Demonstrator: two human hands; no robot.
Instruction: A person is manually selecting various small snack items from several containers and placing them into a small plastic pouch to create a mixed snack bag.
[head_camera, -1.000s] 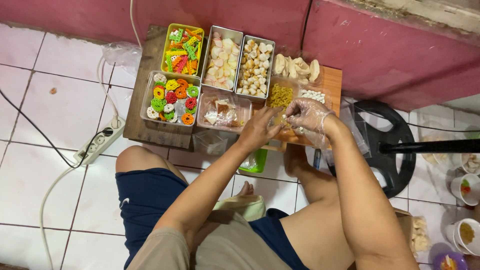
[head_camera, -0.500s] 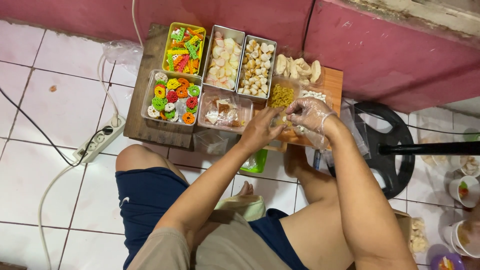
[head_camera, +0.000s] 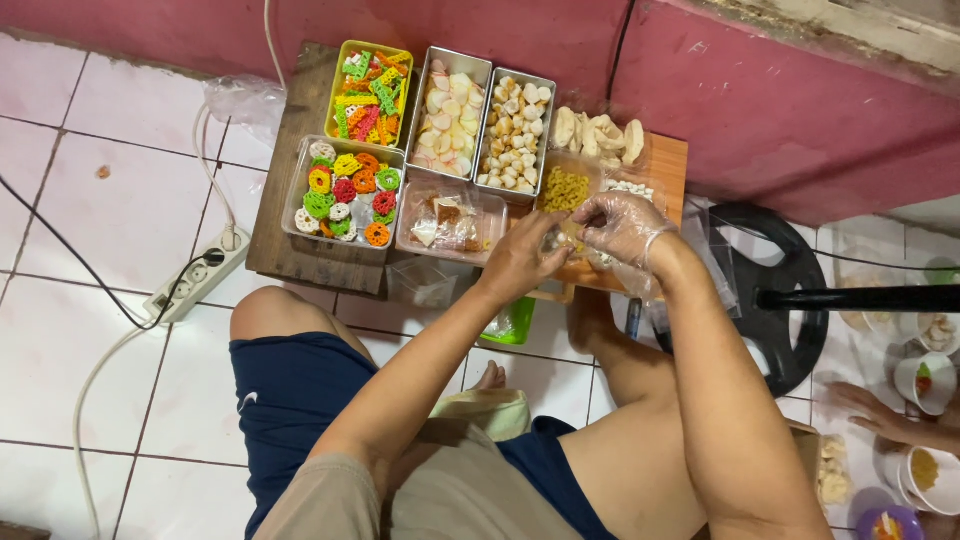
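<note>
Now my bare left hand (head_camera: 522, 258) and my gloved right hand (head_camera: 618, 224) pinch a small clear bag (head_camera: 558, 240) between them, just above the wooden board (head_camera: 664, 160) beside the yellow crackers (head_camera: 563, 189). Trays of colourful snacks (head_camera: 346, 192) sit on white floor tiles (head_camera: 90, 230) against a pink wall (head_camera: 780, 110).

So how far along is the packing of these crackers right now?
Done: filled cups stand at the right. In hand: left hand steadies a small clear bag while the gloved right hand drops pieces in. Left: the trays of coloured rings and white crackers remain full.
</note>
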